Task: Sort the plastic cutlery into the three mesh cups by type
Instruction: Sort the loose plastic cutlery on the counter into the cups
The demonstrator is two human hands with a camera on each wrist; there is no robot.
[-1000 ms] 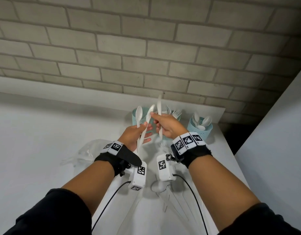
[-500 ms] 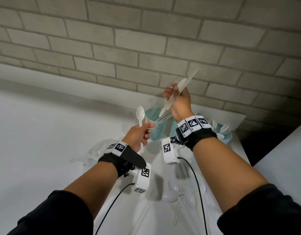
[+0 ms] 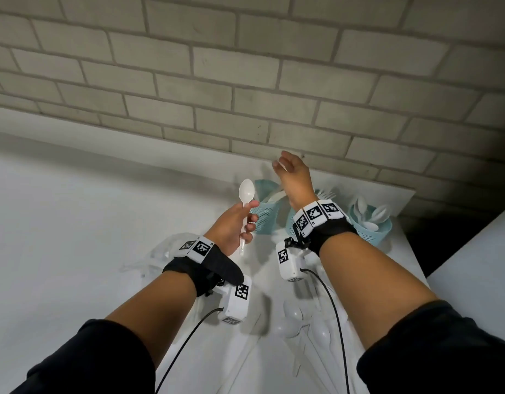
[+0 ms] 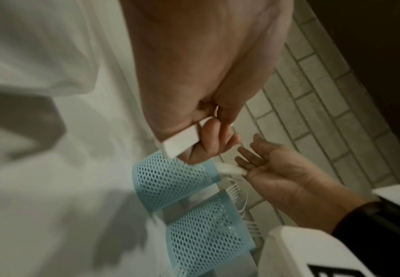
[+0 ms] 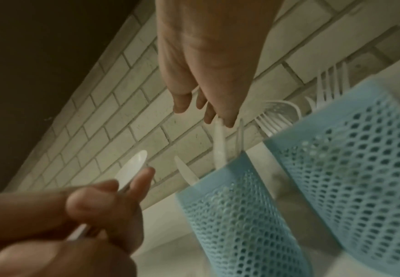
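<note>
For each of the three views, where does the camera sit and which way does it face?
Head: above, looking forward and down at both forearms, left hand gripping a spoon, right hand over the cups.
Left wrist: along the left hand's fingers toward the wall.
Right wrist: along the open right hand toward the knife cup.
Both wrist views share that cup and the fork cup.

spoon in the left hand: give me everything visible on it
A white plastic spoon, glossy, one piece, with an oval bowl and a flat narrow handle. It stands roughly upright, bowl on top, raised above the table just left of the leftmost blue mesh cup. The left hand grips the handle, thumb and fingers curled round it; the handle's end sticks out below the fist. Nothing else touches it.
</note>
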